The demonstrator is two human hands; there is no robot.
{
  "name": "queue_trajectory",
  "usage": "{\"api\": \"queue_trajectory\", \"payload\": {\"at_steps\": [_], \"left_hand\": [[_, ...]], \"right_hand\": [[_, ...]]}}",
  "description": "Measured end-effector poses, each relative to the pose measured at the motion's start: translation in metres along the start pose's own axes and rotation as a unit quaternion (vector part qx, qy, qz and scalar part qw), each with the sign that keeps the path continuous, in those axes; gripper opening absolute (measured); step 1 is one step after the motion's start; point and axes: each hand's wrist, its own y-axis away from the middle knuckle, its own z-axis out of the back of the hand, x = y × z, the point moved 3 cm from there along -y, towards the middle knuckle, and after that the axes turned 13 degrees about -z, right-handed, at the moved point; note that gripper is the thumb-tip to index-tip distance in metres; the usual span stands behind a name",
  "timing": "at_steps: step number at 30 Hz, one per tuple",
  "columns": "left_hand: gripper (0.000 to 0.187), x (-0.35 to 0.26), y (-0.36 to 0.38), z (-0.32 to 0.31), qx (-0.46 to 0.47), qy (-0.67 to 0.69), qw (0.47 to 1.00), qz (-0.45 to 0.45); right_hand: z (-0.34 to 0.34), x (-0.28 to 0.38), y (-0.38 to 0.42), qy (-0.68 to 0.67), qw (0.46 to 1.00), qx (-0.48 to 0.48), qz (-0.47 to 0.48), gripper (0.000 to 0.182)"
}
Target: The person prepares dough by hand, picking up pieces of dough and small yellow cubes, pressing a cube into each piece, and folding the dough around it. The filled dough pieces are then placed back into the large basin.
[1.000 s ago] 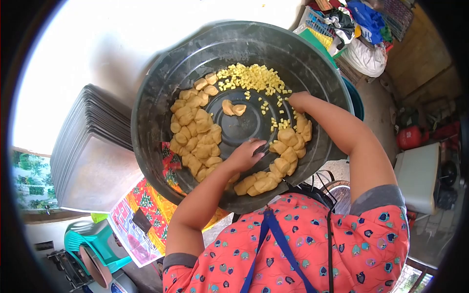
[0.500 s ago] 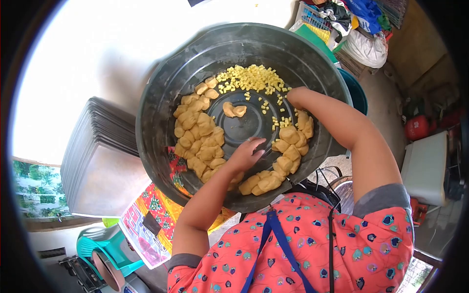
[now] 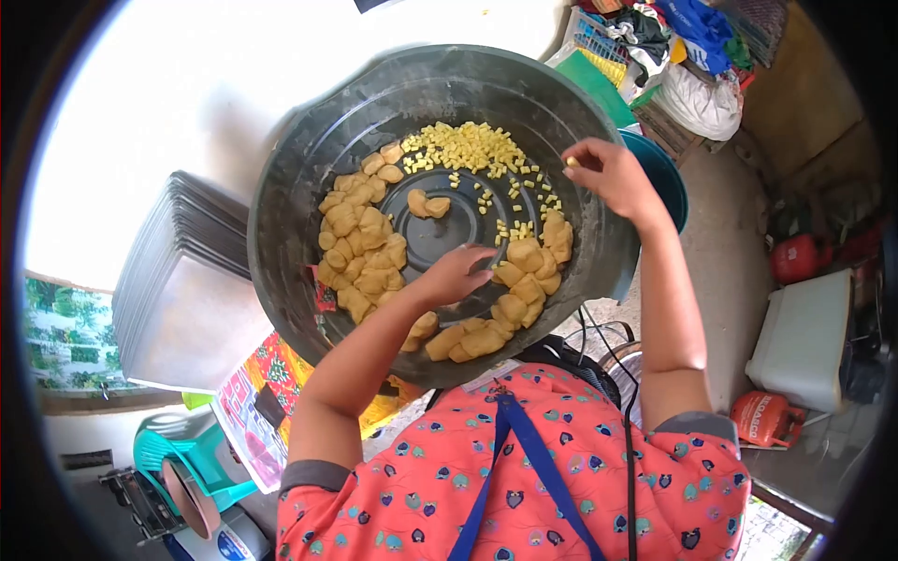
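Note:
A big dark basin (image 3: 318, 131) holds lumps of tan dough (image 3: 360, 248) along its left side and more dough pieces (image 3: 524, 280) at the right and front. Small yellow cubes (image 3: 468, 145) are heaped at its far side, with some scattered toward the right. One flattened, folded dough piece (image 3: 428, 204) lies alone near the middle. My right hand (image 3: 613, 178) is raised by the right rim, pinching a small yellow cube (image 3: 571, 162) at its fingertips. Low over the basin's middle, my left hand (image 3: 456, 275) has its fingers stretched out and thumb apart, with nothing visible in it.
A stack of dark trays (image 3: 196, 280) leans on the left, by a teal plastic chair (image 3: 196, 449). Beyond the right rim is a teal tub (image 3: 659, 178). Cloths and bags (image 3: 692, 93) are piled at the upper right. A red gas cylinder (image 3: 762, 419) stands farther right.
My right hand has lifted from inside the basin's right wall up to the rim, now with a yellow cube in its fingertips. My left hand stays over the basin. The view has shifted slightly.

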Motion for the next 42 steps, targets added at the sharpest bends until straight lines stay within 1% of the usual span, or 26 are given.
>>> {"api": "queue_trajectory", "payload": {"at_steps": [1,2,3,4,6,7,10,13,16,19,22,23,24,25,26,28,29,30,32,34,35,37,40,42], "left_hand": [[0.040,-0.009,-0.007,-0.003,0.009,0.008,1.000,-0.012],[0.041,-0.017,-0.014,-0.005,0.017,0.015,0.999,-0.024],[0.043,-0.024,-0.020,-0.007,0.048,0.004,0.999,-0.001],[0.043,-0.017,-0.026,-0.015,0.036,-0.020,0.999,-0.027],[0.044,-0.010,-0.039,-0.027,0.016,-0.071,0.994,-0.079],[0.046,-0.010,-0.044,-0.032,0.026,-0.057,0.997,-0.053],[0.049,-0.021,-0.057,-0.048,0.061,-0.111,0.992,0.026],[0.051,-0.018,-0.057,-0.069,0.026,-0.196,0.980,0.005],[0.048,-0.020,-0.048,-0.070,-0.046,-0.245,0.968,0.029],[0.041,-0.011,-0.040,-0.063,-0.041,-0.213,0.976,0.032],[0.032,-0.002,-0.026,-0.054,-0.114,-0.100,0.988,0.013],[0.030,0.005,-0.019,-0.053,-0.172,0.048,0.982,0.068],[0.028,0.003,-0.010,-0.050,-0.224,0.194,0.948,0.121],[0.027,-0.002,-0.001,-0.046,-0.269,0.333,0.887,0.171],[0.027,-0.008,0.007,-0.039,-0.285,0.420,0.843,0.178],[0.026,-0.024,0.023,-0.023,-0.307,0.580,0.730,0.188],[0.028,-0.032,0.028,-0.015,-0.309,0.609,0.710,0.171],[0.028,-0.036,0.032,-0.007,-0.305,0.621,0.709,0.138],[0.029,-0.044,0.040,0.003,-0.293,0.645,0.701,0.075],[0.025,-0.058,0.045,0.015,-0.315,0.605,0.728,0.069],[0.024,-0.063,0.048,0.020,-0.319,0.585,0.743,0.060],[0.022,-0.069,0.053,0.028,-0.318,0.546,0.773,0.049],[0.021,-0.070,0.059,0.034,-0.350,0.508,0.784,0.068],[0.020,-0.067,0.058,0.030,-0.329,0.515,0.789,0.061]], "right_hand": [[-0.002,-0.006,0.007,-0.027,0.999,-0.016,-0.029,0.023],[-0.003,-0.009,0.014,0.003,0.999,-0.030,-0.027,0.023],[-0.004,-0.004,0.017,-0.025,0.999,-0.048,-0.010,0.023],[-0.007,-0.002,0.019,-0.054,0.997,-0.064,0.004,0.024],[-0.011,-0.003,0.018,-0.036,0.999,-0.012,0.002,0.024],[-0.014,-0.004,0.017,-0.029,1.000,0.013,0.000,0.025],[-0.011,-0.007,0.014,-0.036,0.999,-0.019,0.000,0.025],[-0.011,-0.008,0.017,-0.026,0.999,-0.023,0.011,0.024],[-0.012,-0.009,0.014,-0.018,0.999,-0.026,0.021,0.025],[-0.012,-0.011,0.010,0.002,0.999,-0.039,0.012,0.025],[-0.012,-0.014,0.008,-0.027,0.999,-0.020,-0.034,0.025],[-0.011,-0.014,0.007,-0.030,0.999,-0.020,-0.036,0.025],[-0.011,-0.016,0.005,-0.035,0.999,-0.021,-0.036,0.026],[-0.012,-0.016,0.005,-0.040,0.998,-0.020,-0.037,0.026],[-0.013,-0.016,0.006,-0.060,0.997,-0.031,-0.042,0.026],[-0.020,-0.010,0.012,-0.101,0.992,-0.049,-0.053,0.025],[-0.029,-0.010,0.018,-0.179,0.978,-0.012,-0.103,0.024],[-0.037,0.004,0.034,-0.217,0.971,-0.004,-0.104,0.023],[-0.057,0.027,0.066,-0.298,0.947,0.049,-0.107,0.022],[-0.082,0.039,0.088,-0.377,0.913,0.072,-0.141,0.021],[-0.093,0.044,0.098,-0.388,0.904,0.085,-0.161,0.021],[-0.109,0.050,0.110,-0.399,0.898,0.089,-0.160,0.021],[-0.126,0.049,0.118,-0.424,0.885,0.095,-0.166,0.022],[-0.132,0.048,0.120,-0.455,0.867,0.117,-0.166,0.022]]}}
